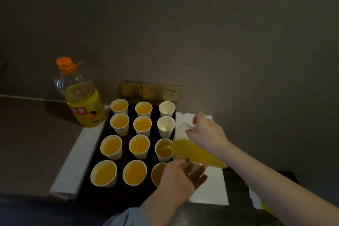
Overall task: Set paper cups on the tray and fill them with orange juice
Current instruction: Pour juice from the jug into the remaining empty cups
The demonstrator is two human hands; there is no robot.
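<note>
Twelve white paper cups point(139, 146) on dark rectangular tray point(108, 128), ten holding orange juice, two at back right still empty. Right hand point(206, 132) pinching rim of tilted clear plastic jug point(196, 152), pouring into third-row right cup. Left hand point(180, 176) cupped underneath, fingers together. Orange-capped juice bottle point(80, 95) back left.

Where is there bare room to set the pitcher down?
The white surface right of the tray is bare, and so is the strip between tray and bottle. The tray itself is crowded with cups.
</note>
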